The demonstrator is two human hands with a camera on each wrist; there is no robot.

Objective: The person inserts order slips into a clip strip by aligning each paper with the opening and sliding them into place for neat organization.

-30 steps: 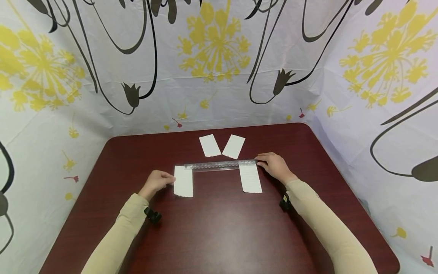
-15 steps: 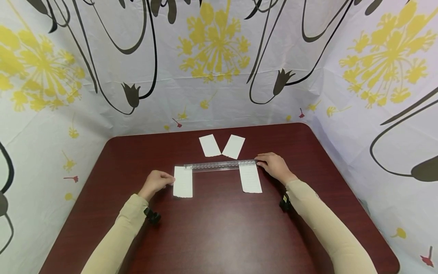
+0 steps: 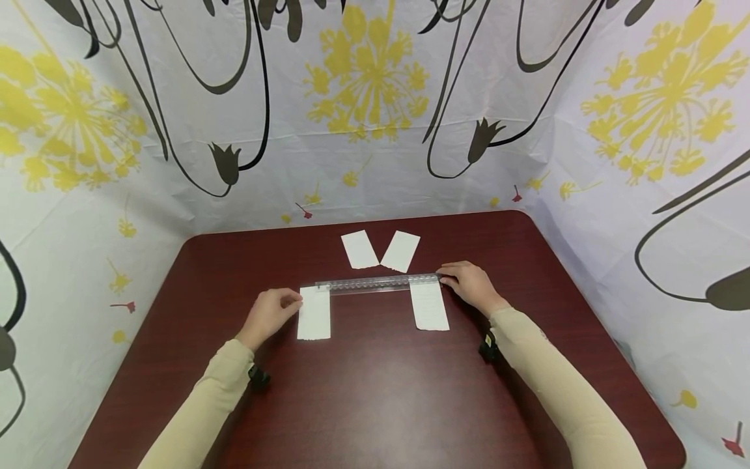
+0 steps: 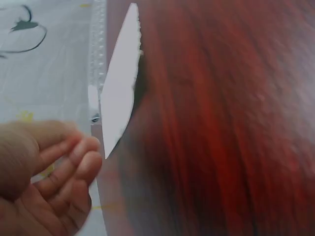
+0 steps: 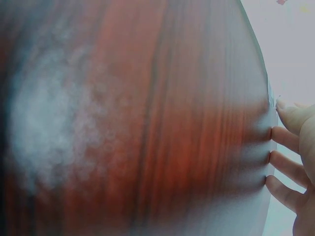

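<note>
A clear plastic ruler (image 3: 370,284) lies across the table, its ends over the tops of two white paper slips. At the left slip (image 3: 314,314), my left hand (image 3: 269,316) is by the upper left edge, thumb and fingertips bent close together. In the left wrist view that slip (image 4: 120,81) bows up from the table, and the fingertips (image 4: 91,164) sit beside its corner with nothing plainly between them. My right hand (image 3: 472,286) holds the ruler's right end, above the right slip (image 3: 430,306). The right wrist view shows several fingertips (image 5: 278,189) on the tabletop; the grip itself is partly hidden.
Two more white slips, a left one (image 3: 360,249) and a right one (image 3: 401,251), lie tilted behind the ruler, their near corners almost meeting. The dark red table (image 3: 375,391) has rounded corners. Patterned cloth (image 3: 375,169) hangs around its back and sides.
My left hand has moved slightly up along the left slip's edge, from its middle to near its top corner. That slip has shifted a little. The right hand and ruler stay put.
</note>
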